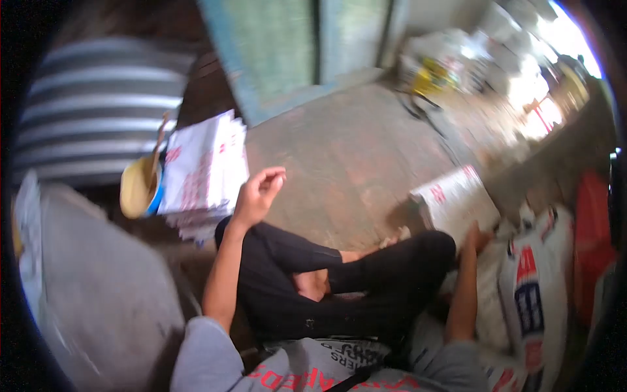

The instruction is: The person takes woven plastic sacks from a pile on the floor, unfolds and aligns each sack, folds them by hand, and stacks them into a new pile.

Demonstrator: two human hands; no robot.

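My left hand is raised above my left knee, fingers loosely bent and thumb a little apart, with nothing visible in it. Beside it stands a thick stack of folded white paper sheets or bags with red print. On my other side, my right hand is at the near edge of a smaller white pile with red print. Its fingers are blurred and partly out of sight, so whether they grip the pile does not show. I sit cross-legged in dark trousers.
A yellow and blue container with a stick in it adjoins the left stack. Corrugated metal lies behind. A grey rounded surface is at my left, printed white sacks at my right. Plastic bags sit at the back.
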